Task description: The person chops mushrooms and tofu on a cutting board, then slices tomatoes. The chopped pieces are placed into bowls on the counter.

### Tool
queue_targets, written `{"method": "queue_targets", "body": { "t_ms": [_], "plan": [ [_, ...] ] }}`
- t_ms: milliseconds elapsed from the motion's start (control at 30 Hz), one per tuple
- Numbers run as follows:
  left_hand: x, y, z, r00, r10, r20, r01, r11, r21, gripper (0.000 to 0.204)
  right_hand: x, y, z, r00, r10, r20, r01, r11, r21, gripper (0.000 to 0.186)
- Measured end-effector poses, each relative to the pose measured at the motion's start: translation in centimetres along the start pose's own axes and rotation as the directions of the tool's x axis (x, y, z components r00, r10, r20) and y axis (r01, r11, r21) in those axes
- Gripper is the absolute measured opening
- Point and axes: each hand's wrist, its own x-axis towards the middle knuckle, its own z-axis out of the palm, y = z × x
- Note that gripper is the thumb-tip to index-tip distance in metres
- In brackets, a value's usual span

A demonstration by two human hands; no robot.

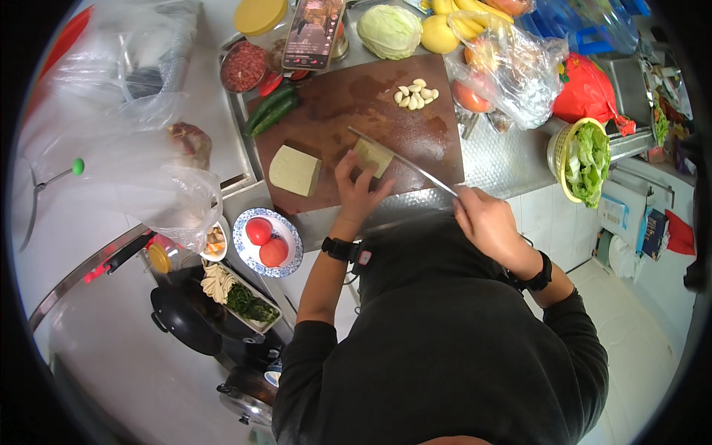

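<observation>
Right hand: my right hand is closed around the handle of the knife, its blade slanting away to the left.
Left hand: my left hand has its fingers spread at the near edge of the small tofu piece; how firmly they press, I can't tell.
Blue-patterned plate: the plate sits left of my left forearm, bearing two tomatoes.
Small tofu piece: on the cutting board, just beyond my left fingers, which hide part of it; the blade runs along its far right side.
Large tofu block: the block lies left of my left hand, apart from it.
Cucumbers: the cucumbers lie at the board's left edge, beyond the block.
Garlic: peeled cloves are heaped beyond the blade.
Behind the board: a lit phone and a cabbage.
</observation>
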Motion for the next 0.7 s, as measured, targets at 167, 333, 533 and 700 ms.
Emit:
{"method": "queue_targets", "body": {
  "t_ms": [167, 333, 533, 700],
  "plan": [
    [0.1, -0.1, 0.0, 0.995, 0.068, 0.069, -0.073, 0.995, 0.064, 0.033, -0.6, -1.4, -0.1, 0.996, 0.001, 0.091, 0.007, 0.997, -0.082, 0.016],
    [0.3, -0.5, -0.2, 0.992, 0.096, 0.087, -0.107, 0.985, 0.134, 0.028, -1.0, -1.8, 0.2, 0.998, -0.015, 0.068, 0.023, 0.992, -0.122, 0.017],
    [0.4, -1.2, 0.1, 0.982, 0.148, 0.115, -0.163, 0.977, 0.137, 0.034, -1.2, -2.2, 0.4, 0.995, 0.019, 0.099, -0.003, 0.987, -0.162, 0.023],
    [0.2, -1.2, 0.1, 0.986, 0.127, 0.105, -0.141, 0.981, 0.135, 0.029, -1.0, -2.3, 0.7, 0.99, 0.036, 0.134, -0.008, 0.979, -0.202, 0.021]
  ]
}}
